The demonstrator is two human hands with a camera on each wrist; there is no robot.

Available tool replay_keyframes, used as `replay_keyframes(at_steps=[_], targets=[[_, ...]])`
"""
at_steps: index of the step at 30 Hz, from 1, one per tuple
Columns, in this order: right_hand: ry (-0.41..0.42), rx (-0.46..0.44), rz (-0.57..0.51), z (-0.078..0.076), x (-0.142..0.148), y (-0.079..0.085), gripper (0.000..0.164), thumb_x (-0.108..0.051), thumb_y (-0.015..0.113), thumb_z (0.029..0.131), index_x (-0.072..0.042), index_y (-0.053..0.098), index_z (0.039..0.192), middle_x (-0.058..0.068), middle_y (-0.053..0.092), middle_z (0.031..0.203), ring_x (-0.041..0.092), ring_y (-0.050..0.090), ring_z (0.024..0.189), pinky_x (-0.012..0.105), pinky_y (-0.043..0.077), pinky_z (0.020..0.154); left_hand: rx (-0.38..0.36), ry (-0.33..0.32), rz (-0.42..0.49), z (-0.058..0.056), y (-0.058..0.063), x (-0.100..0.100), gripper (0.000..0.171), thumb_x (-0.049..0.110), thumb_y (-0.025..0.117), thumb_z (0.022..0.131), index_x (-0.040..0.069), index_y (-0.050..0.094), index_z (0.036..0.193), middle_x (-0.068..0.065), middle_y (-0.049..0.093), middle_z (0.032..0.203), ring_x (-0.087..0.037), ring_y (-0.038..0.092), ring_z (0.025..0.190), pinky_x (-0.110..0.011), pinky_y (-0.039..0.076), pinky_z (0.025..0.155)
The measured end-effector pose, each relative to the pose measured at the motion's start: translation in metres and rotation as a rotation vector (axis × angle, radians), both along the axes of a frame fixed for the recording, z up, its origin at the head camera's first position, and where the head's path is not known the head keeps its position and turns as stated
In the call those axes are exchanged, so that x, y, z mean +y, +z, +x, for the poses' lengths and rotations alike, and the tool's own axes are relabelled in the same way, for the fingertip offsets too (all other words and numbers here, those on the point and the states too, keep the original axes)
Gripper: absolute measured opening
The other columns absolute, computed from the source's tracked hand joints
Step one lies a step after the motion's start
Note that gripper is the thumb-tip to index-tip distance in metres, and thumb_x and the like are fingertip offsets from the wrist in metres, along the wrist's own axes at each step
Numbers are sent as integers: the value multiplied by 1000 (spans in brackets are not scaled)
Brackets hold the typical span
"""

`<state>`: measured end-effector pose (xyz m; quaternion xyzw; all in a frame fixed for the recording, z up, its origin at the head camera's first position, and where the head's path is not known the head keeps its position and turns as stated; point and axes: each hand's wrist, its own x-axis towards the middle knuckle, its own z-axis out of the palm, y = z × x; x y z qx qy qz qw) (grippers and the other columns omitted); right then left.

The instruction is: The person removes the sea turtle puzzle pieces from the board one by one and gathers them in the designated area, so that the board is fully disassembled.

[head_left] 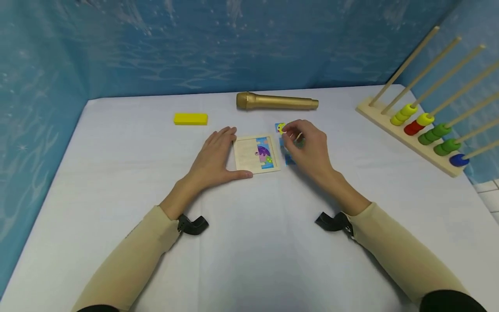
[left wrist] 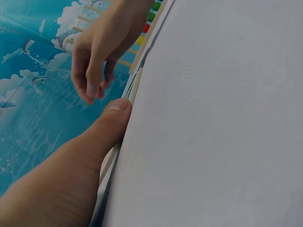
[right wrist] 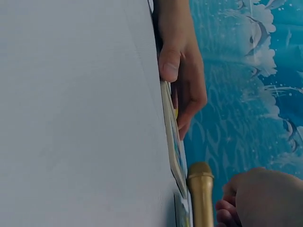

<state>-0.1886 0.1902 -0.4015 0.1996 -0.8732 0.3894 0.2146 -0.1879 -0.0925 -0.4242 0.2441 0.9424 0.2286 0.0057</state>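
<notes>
Left hand touched tray, fingers straight; right hand curled, grip unclear. Pieces beneath looked light, stiff, edge-pinchable.

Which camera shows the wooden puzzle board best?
The head view: it looks down on the puzzle board, showing its colourful pieces. Both wrist views show it nearly edge-on, partly hidden by the left hand.

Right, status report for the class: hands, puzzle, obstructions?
Left hand touching puzzle tray; right hand over loose pieces, grip unclear. Tray part-filled, right side only. Gold microphone beyond, not in the way.
</notes>
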Motion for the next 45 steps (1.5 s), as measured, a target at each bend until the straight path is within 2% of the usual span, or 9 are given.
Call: replay_keyframes(at_steps=[3,6,12,18,25,41,45], targets=[[36,-40,27,-6,-15,0,12,-7,72,97,0,73,107,14,70,94,25,63,83,36,51,73,7,-7,6,0,-2,1,109,79,74,78,4,43,150,-8,30,173,-24,19,163,-45,8,136],[57,-101,43,-10,-25,-4,13,-12,74,97,-3,74,105,12,69,92,25,62,84,35,49,75,10,-8,9,1,-5,1,109,79,75,78,4,43,150,-8,31,172,-24,20,163,-44,8,135],[54,-192,62,-8,-29,-13,23,-19,82,93,-3,74,108,13,68,97,26,59,88,36,47,80,-4,-19,15,4,-7,4,110,79,74,78,4,42,152,-8,30,172,-23,19,163,-43,7,136],[77,-161,60,-7,-28,-18,30,-21,88,87,-2,75,107,14,66,99,27,58,91,39,47,82,21,-24,1,4,-5,4,112,80,74,78,4,41,154,-8,31,172,-23,18,163,-43,7,136],[110,-107,107,-9,-30,-17,32,-23,89,86,-3,75,107,11,68,100,26,56,93,39,46,85,25,-20,9,4,-1,1,109,78,74,80,4,42,153,-8,31,172,-22,18,163,-43,8,135],[108,-162,126,-12,-35,-15,40,-25,91,85,0,72,111,14,63,98,28,58,92,42,46,85,23,-10,10,4,0,-2,109,78,74,79,4,42,152,-8,30,172,-22,17,163,-44,6,136],[101,-170,138,-13,-35,-13,41,-26,91,85,0,72,111,14,62,103,28,56,95,41,46,85,23,-12,7,2,0,-1,110,78,75,79,4,41,153,-8,30,173,-22,17,164,-44,6,136]])
